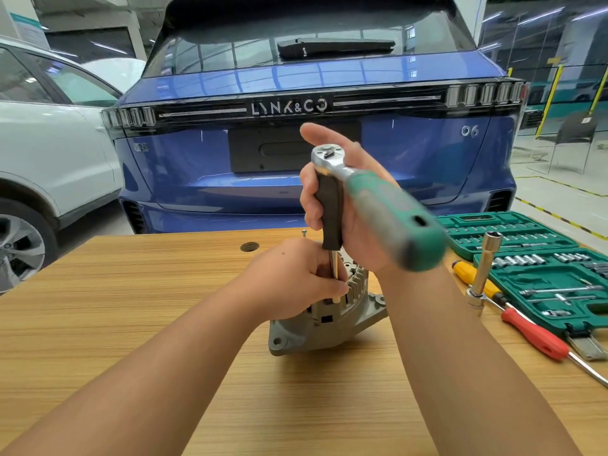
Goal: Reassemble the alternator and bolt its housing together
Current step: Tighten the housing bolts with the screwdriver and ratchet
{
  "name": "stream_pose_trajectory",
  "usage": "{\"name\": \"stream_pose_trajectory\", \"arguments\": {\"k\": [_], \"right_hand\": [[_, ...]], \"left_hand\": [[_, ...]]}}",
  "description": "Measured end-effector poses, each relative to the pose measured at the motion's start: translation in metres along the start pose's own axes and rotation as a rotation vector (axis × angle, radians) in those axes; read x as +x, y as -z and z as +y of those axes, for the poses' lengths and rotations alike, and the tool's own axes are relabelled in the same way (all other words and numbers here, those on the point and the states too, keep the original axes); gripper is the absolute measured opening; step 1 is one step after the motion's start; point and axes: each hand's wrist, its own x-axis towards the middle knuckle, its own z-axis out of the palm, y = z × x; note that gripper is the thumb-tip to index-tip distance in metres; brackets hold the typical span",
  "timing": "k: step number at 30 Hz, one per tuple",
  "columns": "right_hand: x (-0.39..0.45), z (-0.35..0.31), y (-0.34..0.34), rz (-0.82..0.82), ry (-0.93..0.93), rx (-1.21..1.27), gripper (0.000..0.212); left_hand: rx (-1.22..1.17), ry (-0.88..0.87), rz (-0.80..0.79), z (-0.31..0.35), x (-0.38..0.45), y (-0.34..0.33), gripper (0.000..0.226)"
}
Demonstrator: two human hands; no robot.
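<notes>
Setting: a car workshop or service garage. A blue car [312, 126] is parked tail-on directly beyond the fingers [329, 284], with a white car [49, 143] far to their left. To their right, an open green socket set [539, 268] and screwdrivers [533, 334] are laid on a wooden worktop [131, 307]. Yellow-black floor markings [559, 218] are seen behind.

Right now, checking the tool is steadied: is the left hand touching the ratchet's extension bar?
Touching. The head view shows the left hand pinching the extension bar just above the alternator.
</notes>
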Motion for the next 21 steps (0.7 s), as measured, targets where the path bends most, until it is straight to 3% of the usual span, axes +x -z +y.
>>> {"name": "stream_pose_trajectory", "arguments": {"k": [3, 5, 7, 9, 12, 15, 21], "right_hand": [[0.003, 0.002, -0.003, 0.309, 0.088, -0.248, 0.021], [0.003, 0.001, -0.001, 0.411, 0.106, -0.331, 0.018], [0.002, -0.001, 0.001, 0.320, 0.045, -0.178, 0.011], [0.001, -0.003, 0.003, 0.180, 0.041, -0.039, 0.026], [-0.003, 0.002, 0.000, 0.039, 0.224, -0.218, 0.040], [-0.001, 0.008, -0.003, 0.009, 0.254, -0.327, 0.038], [-0.002, 0.001, 0.011, -0.207, 0.102, 0.064, 0.049]], "left_hand": [[0.073, -0.025, -0.019, 0.002, 0.001, -0.001, 0.007], [0.080, -0.030, -0.019, 0.003, 0.002, -0.001, 0.010], [0.054, -0.024, -0.018, 0.002, 0.002, 0.000, 0.010], [0.012, -0.015, -0.019, 0.000, 0.003, 0.001, 0.008], [-0.023, -0.012, -0.026, -0.002, 0.003, 0.002, 0.005], [-0.038, -0.020, -0.027, -0.003, 0.002, 0.002, 0.013], [-0.055, -0.015, -0.029, -0.001, 0.002, 0.002, 0.007]]}}
